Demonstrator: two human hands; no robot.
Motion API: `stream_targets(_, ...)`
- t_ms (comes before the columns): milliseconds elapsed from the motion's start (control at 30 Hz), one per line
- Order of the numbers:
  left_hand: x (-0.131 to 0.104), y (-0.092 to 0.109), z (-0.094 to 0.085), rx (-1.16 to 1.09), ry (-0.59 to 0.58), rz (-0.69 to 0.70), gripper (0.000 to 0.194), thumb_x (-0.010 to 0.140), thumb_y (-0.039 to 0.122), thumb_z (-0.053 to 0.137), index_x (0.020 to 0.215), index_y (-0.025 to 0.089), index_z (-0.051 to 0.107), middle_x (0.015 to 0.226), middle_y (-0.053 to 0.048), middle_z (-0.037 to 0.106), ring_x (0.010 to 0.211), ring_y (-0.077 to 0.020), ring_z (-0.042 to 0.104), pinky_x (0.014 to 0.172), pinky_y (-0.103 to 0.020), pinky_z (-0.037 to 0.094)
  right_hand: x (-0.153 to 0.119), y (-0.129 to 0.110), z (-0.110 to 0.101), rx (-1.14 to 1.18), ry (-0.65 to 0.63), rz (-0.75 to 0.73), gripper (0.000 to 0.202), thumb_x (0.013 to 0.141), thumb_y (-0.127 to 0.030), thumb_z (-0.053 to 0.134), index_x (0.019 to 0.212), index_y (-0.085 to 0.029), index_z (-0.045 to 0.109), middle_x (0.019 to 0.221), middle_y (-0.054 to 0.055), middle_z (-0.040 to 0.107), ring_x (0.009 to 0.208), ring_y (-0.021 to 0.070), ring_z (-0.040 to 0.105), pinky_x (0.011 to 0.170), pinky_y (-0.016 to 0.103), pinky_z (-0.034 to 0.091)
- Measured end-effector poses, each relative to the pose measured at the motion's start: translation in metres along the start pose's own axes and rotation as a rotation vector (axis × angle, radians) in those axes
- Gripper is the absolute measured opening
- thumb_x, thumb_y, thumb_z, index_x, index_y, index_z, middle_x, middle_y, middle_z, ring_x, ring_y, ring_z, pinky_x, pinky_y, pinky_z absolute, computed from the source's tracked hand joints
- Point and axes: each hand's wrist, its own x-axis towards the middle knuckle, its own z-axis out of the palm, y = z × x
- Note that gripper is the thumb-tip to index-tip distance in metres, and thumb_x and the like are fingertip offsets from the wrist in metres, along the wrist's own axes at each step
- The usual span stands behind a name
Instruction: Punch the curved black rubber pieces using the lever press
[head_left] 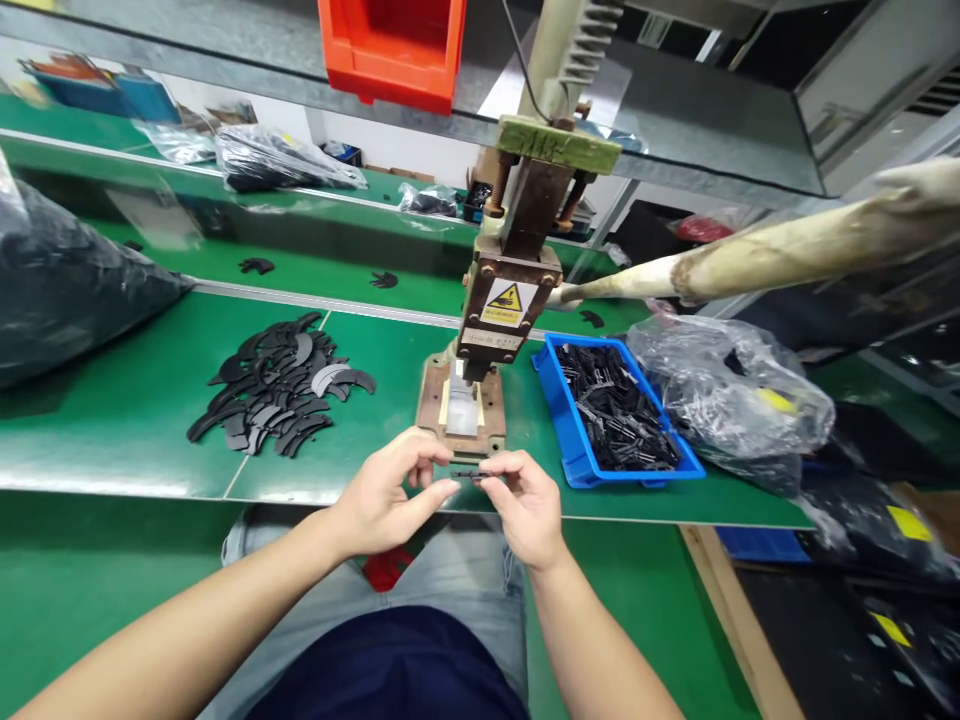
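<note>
Close to the table's front edge, a small thin black plastic part (469, 474) lies level between my two hands. My right hand (529, 505) pinches its right end between thumb and fingers. My left hand (397, 490) has its curled fingers and thumb about the left end; the exact contact is hard to make out. Just beyond my hands stands a hand press (499, 290) with a warning label, its metal base (491, 400) on the table. To the right, a blue bin (566, 450) holds many slim black parts. A pile of curved black pieces (281, 385) lies at the left.
The press lever (765, 240) reaches out to the upper right. Stuffed plastic bags stand at the left (67, 280) and right (735, 390). An orange bin (390, 85) sits on the shelf above. Several loose black pieces lie on the green strip behind the press.
</note>
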Motion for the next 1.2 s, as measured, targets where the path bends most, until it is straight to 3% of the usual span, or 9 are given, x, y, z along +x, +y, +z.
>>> stream_targets(167, 0.003, 0.003, 0.0, -0.11, -0.065, -0.117, 0.023, 0.095, 0.028, 0.071, 0.116, 0.022, 0.063, 0.097, -0.002, 0.063, 0.075, -0.0122, 0.058, 0.07, -0.027, 0.05, 0.0, -0.001, -0.001, -0.009, -0.023, -0.016, 0.016, 0.092, -0.035, 0.069, 0.105, -0.026, 0.072, 0.092, 0.003, 0.071, 0.083, 0.0154, 0.067, 0.077, 0.031, 0.055)
stream_targets(367, 0.011, 0.001, 0.001, -0.614, -0.322, -0.536, 0.026, 0.097, 0.042, 0.07, 0.095, 0.019, 0.06, 0.078, 0.001, 0.062, 0.065, -0.0106, 0.058, 0.063, -0.025, 0.049, 0.009, -0.014, -0.003, -0.042, -0.196, -0.089, 0.014, 0.093, -0.031, 0.069, 0.105, -0.027, 0.075, 0.093, 0.003, 0.071, 0.087, 0.0162, 0.066, 0.082, 0.034, 0.055)
stream_targets(500, 0.018, -0.009, 0.002, -0.809, -0.359, -0.567, 0.038, 0.085, 0.039, 0.084, 0.105, 0.02, 0.058, 0.081, 0.002, 0.064, 0.065, -0.0108, 0.062, 0.066, -0.027, 0.054, 0.025, -0.03, -0.016, -0.131, -0.308, -0.115, 0.021, 0.093, -0.031, 0.069, 0.113, -0.029, 0.075, 0.103, 0.005, 0.072, 0.096, 0.0171, 0.067, 0.087, 0.035, 0.056)
stream_targets(633, 0.038, -0.044, -0.003, -0.599, -0.06, -0.459, 0.038, 0.085, 0.042, 0.081, 0.11, 0.019, 0.064, 0.082, 0.001, 0.067, 0.07, -0.014, 0.068, 0.071, -0.03, 0.057, 0.065, -0.065, -0.056, -0.254, 0.079, -0.24, 0.024, 0.094, -0.034, 0.066, 0.117, -0.026, 0.071, 0.108, 0.006, 0.069, 0.098, 0.017, 0.066, 0.092, 0.036, 0.056)
stream_targets(733, 0.062, -0.076, -0.009, -0.297, 0.136, -0.366, 0.027, 0.088, 0.044, 0.075, 0.094, 0.019, 0.067, 0.086, -0.002, 0.073, 0.077, -0.0171, 0.07, 0.078, -0.032, 0.058, 0.103, -0.116, -0.082, -0.116, 0.392, -0.552, 0.038, 0.086, -0.042, 0.076, 0.119, -0.024, 0.068, 0.106, 0.007, 0.067, 0.097, 0.0182, 0.067, 0.09, 0.037, 0.058)
stream_targets(833, 0.084, -0.095, -0.011, 0.078, 0.087, -0.254, 0.019, 0.093, 0.04, 0.07, 0.094, 0.021, 0.074, 0.095, -0.003, 0.078, 0.085, -0.0191, 0.072, 0.085, -0.033, 0.056, 0.129, -0.174, -0.087, -0.037, 0.336, -0.722, 0.058, 0.085, -0.066, 0.07, 0.128, -0.028, 0.063, 0.122, 0.006, 0.065, 0.111, 0.0213, 0.068, 0.106, 0.045, 0.056)
stream_targets(933, 0.097, -0.098, -0.009, 0.301, -0.042, -0.108, 0.017, 0.096, 0.032, 0.064, 0.097, 0.022, 0.078, 0.103, -0.005, 0.08, 0.097, -0.0216, 0.072, 0.094, -0.035, 0.055, 0.136, -0.206, -0.076, -0.078, 0.178, -0.737, 0.046, 0.091, -0.059, 0.065, 0.116, -0.021, 0.065, 0.105, 0.004, 0.066, 0.097, 0.0168, 0.07, 0.1, 0.043, 0.057)
stream_targets(1033, 0.103, -0.094, -0.006, 0.384, -0.105, 0.005, 0.019, 0.099, 0.029, 0.061, 0.1, 0.021, 0.079, 0.107, -0.007, 0.079, 0.107, -0.0237, 0.071, 0.101, -0.038, 0.053, 0.131, -0.203, -0.065, -0.122, 0.222, -0.755, 0.017, 0.095, -0.037, 0.067, 0.095, -0.02, 0.061, 0.086, -0.001, 0.062, 0.078, 0.0098, 0.065, 0.082, 0.033, 0.058)
stream_targets(1200, 0.105, -0.092, -0.004, 0.378, -0.118, 0.019, 0.019, 0.099, 0.025, 0.061, 0.1, 0.02, 0.079, 0.105, -0.007, 0.079, 0.107, -0.0232, 0.071, 0.1, -0.037, 0.054, 0.104, -0.162, -0.054, -0.138, 0.275, -0.813, 0.019, 0.094, -0.034, 0.066, 0.08, -0.022, 0.061, 0.073, 0.0, 0.062, 0.073, 0.0155, 0.067, 0.074, 0.039, 0.059)
